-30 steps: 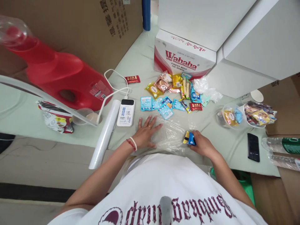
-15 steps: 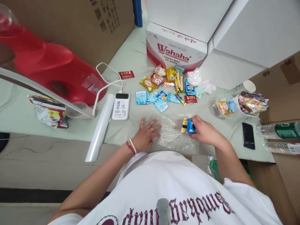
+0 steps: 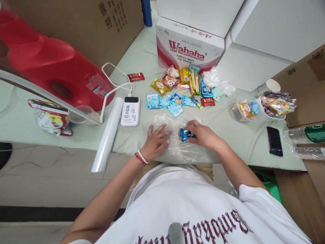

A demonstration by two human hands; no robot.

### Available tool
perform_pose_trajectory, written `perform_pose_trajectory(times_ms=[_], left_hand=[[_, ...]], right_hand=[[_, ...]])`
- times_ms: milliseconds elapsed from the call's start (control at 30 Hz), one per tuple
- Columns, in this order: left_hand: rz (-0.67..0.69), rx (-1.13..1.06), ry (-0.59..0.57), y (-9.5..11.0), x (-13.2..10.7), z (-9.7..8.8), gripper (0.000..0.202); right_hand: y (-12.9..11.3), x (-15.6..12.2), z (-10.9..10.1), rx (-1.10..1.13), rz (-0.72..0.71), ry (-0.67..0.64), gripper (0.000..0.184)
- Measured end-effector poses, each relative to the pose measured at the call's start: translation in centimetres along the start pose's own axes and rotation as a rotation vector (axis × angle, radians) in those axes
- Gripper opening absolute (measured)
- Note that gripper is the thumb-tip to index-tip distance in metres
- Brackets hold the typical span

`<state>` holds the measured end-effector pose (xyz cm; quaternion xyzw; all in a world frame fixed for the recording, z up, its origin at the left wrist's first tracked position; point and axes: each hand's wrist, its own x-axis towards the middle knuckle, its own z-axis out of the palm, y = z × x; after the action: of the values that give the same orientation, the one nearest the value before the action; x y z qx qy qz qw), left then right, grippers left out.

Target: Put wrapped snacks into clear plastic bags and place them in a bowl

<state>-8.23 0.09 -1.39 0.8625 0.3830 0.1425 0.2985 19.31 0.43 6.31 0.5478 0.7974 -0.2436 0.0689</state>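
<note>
A sheet of clear plastic film [image 3: 175, 149] lies on the table's near edge. On its left part my left hand [image 3: 156, 140] rests flat, fingers spread, holding nothing. My right hand [image 3: 203, 134] grips small blue and yellow snack packets [image 3: 186, 134] over the middle of the film; its fingers partly cover them. Whether the packets touch the film I cannot tell. Just beyond the film lie several light-blue snack packets [image 3: 174, 109]. Behind these is a pile of mixed wrapped snacks [image 3: 170, 81], with a red packet [image 3: 208, 101] at its right.
On the left are a roll of clear film [image 3: 108, 135], a white power bank [image 3: 130, 112] with a cable, and a red jug [image 3: 58, 67]. A Wahaha carton [image 3: 189, 47] stands behind the snacks. To the right are snack-filled cups [image 3: 273, 115], a phone [image 3: 274, 141] and plastic bottles [image 3: 299, 134].
My right hand has moved left with the packets, from the film's right side to its middle. My left hand stays spread on the film. The view has shifted slightly.
</note>
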Motion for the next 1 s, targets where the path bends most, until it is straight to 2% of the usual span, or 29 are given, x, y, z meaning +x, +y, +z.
perform_pose_trajectory(times_ms=[67,200,267,367,433,500,633,767,833,900,933,1000], left_hand=[[-0.031,0.049,0.045,0.0,-0.2,0.4,0.040],[-0.010,0.170,0.095,0.4,-0.9,0.3,0.021],[0.019,0.232,0.115,0.9,-1.4,-0.1,0.037],[0.154,0.245,0.042,1.7,-2.1,-0.5,0.057],[0.243,0.191,-0.044,1.9,-2.4,-0.2,0.059],[0.254,0.154,-0.076,1.9,-2.6,0.4,0.056],[0.209,0.116,-0.049,1.4,-2.8,1.5,0.022],[0.158,-0.011,0.007,0.9,-2.8,1.6,0.022],[0.108,-0.077,0.059,0.8,-2.6,1.5,0.024],[0.069,-0.135,0.116,0.7,-2.3,1.3,0.025],[0.050,-0.159,0.145,0.7,-2.0,1.3,0.026],[0.003,-0.194,0.209,0.7,-1.3,1.0,0.027]], right_hand=[[0.4,-0.4,0.2,0.008,0.007,0.026,0.050],[0.6,-0.6,0.6,0.049,-0.022,0.049,0.051],[0.5,-0.5,0.7,0.049,-0.042,0.055,0.052],[0.1,-0.1,0.8,0.004,-0.045,0.035,0.055],[-0.1,-0.1,0.6,-0.010,-0.038,0.016,0.058],[-0.1,-0.7,0.3,0.009,-0.028,0.034,0.066],[1.1,-4.4,0.7,0.129,-0.082,0.171,0.077],[3.2,-9.5,4.3,0.155,-0.192,0.124,0.085],[4.1,-11.1,6.5,0.124,-0.145,0.146,0.075],[4.8,-11.7,7.9,0.132,-0.092,0.199,0.047],[5.0,-11.6,8.1,0.163,-0.086,0.215,0.033],[5.2,-11.0,7.4,0.264,-0.105,0.230,0.025]])
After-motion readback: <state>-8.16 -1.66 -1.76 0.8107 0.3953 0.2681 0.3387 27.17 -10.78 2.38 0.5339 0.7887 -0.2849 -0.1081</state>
